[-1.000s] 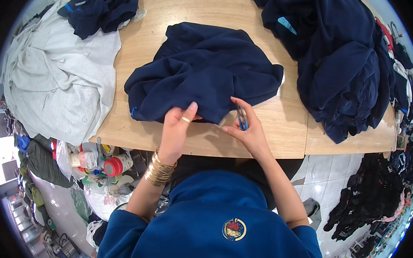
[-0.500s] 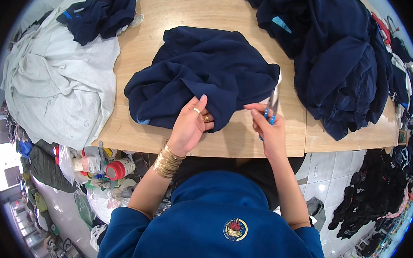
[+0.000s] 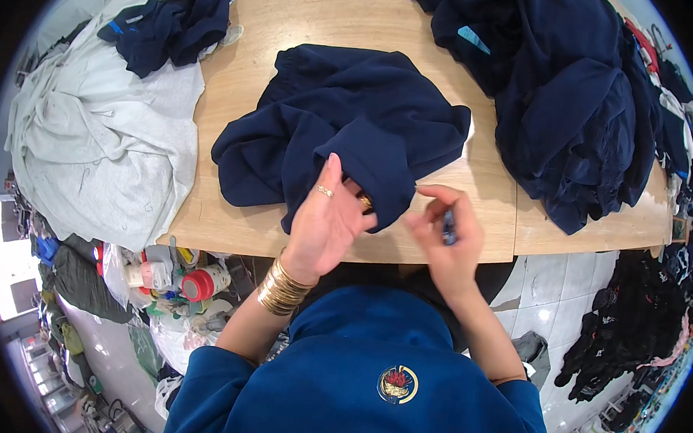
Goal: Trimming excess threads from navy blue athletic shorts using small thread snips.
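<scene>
A navy blue garment lies bunched on the wooden table in front of me. Its near edge is lifted and folded over the fingers of my left hand, which is closed on the cloth, palm up and thumb raised. Rings and several gold bangles show on that hand and wrist. To the right, just off the garment's near corner, my right hand is closed on small scissors with blue handles. Motion smears this hand, and the scissors' blades cannot be made out.
A large heap of navy garments covers the table's right side. On the left lies pale grey cloth with a smaller navy piece on it. Below the table's near edge sits a red-lidded container; dark clothes lie on the floor at right.
My left hand has turned the garment's near edge further over and shifted slightly right. My right hand has drawn nearer to me, and the scissors' blades no longer point visibly away.
</scene>
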{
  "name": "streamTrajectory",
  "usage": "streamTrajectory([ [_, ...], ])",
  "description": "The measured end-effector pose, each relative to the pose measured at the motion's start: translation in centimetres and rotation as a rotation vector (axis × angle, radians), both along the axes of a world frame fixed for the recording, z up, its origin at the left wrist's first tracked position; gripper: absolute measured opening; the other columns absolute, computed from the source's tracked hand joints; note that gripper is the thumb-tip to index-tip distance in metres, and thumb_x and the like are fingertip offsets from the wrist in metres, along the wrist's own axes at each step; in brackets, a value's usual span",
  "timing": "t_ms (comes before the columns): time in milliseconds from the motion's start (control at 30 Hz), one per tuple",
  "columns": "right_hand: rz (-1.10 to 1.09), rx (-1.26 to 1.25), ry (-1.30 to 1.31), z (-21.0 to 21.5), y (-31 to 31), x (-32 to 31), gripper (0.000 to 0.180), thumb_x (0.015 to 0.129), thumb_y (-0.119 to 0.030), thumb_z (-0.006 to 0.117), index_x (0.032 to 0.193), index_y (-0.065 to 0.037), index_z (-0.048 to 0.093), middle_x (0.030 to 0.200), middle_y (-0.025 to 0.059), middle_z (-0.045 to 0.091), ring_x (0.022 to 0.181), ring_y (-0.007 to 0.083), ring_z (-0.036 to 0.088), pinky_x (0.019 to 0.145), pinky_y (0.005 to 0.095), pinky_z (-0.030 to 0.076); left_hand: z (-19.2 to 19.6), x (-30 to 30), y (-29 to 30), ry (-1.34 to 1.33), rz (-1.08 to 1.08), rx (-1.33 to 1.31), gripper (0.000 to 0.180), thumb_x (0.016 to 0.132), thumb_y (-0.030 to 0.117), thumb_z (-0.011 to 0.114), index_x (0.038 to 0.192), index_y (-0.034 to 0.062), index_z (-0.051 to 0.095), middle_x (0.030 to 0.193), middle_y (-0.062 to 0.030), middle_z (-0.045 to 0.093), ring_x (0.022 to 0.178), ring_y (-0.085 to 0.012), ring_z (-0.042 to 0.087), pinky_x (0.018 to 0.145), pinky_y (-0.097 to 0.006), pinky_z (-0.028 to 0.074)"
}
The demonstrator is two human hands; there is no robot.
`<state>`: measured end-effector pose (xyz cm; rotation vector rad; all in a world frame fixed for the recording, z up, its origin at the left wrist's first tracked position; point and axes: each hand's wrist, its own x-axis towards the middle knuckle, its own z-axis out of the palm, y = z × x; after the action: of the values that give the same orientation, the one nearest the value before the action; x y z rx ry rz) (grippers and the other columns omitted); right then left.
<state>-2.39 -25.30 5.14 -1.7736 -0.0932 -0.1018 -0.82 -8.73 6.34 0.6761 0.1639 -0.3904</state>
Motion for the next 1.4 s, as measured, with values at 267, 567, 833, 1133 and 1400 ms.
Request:
streamTrajectory([
  [267,-0.065,0.070,0.153,-3.4,-2.0,2.4,0.020,0.080,-0.010,0.068,0.095,-0.002,0.057,0.071,-0.0001,0.052,0.066,0.0093,0.050,0.058,0.0235,0.042,-0.2,0.8,2.5,-0.286,-0.209,0.731,0.027,0.092,0.015,0.053,0.117,0.0032,0.054,0.118,-0.0077,0.056,0.108,-0.0162,0.053,0.095,-0.030,0.041],
  [567,0.121,0.305,0.424,2.7,-3.6,3.0,0.014,0.080,-0.010,0.068,0.089,-0.001,0.063,0.074,-0.0036,0.056,0.072,0.0038,0.050,0.066,0.0185,0.038,0.1,4.4,-0.1,-0.650,-0.347,0.997,0.023,0.084,0.004,0.055,0.106,0.0034,0.062,0.099,-0.0071,0.064,0.088,-0.0131,0.058,0.083,-0.025,0.044],
  [833,0.169,0.491,0.485,2.3,-5.3,2.6,0.014,0.079,-0.009,0.068,0.091,-0.002,0.065,0.066,-0.0046,0.052,0.054,0.0012,0.041,0.048,0.0170,0.026,-0.2,4.1,-0.6,-0.946,-0.368,0.943,0.010,0.090,0.011,0.054,0.095,0.0028,0.058,0.092,0.0014,0.057,0.086,-0.0050,0.051,0.079,-0.019,0.039],
  [1133,0.174,0.062,0.343,1.9,-6.5,2.3,0.021,0.076,-0.007,0.063,0.095,0.002,0.063,0.073,-0.0020,0.056,0.068,0.0037,0.047,0.061,0.0184,0.037,1.2,3.2,1.1,-0.261,-0.059,0.353,0.017,0.093,0.012,0.051,0.078,0.0069,0.051,0.072,0.0091,0.046,0.065,0.0016,0.040,0.059,-0.015,0.034],
  [1400,0.171,0.522,0.512,1.7,-6.9,2.6,0.014,0.076,-0.004,0.061,0.089,0.002,0.063,0.060,-0.0044,0.047,0.046,0.0015,0.034,0.043,0.0194,0.021,1.0,2.6,2.0,-0.217,-0.035,0.359,0.016,0.093,0.013,0.051,0.078,0.0070,0.053,0.071,0.0091,0.049,0.066,0.0016,0.043,0.060,-0.015,0.036],
])
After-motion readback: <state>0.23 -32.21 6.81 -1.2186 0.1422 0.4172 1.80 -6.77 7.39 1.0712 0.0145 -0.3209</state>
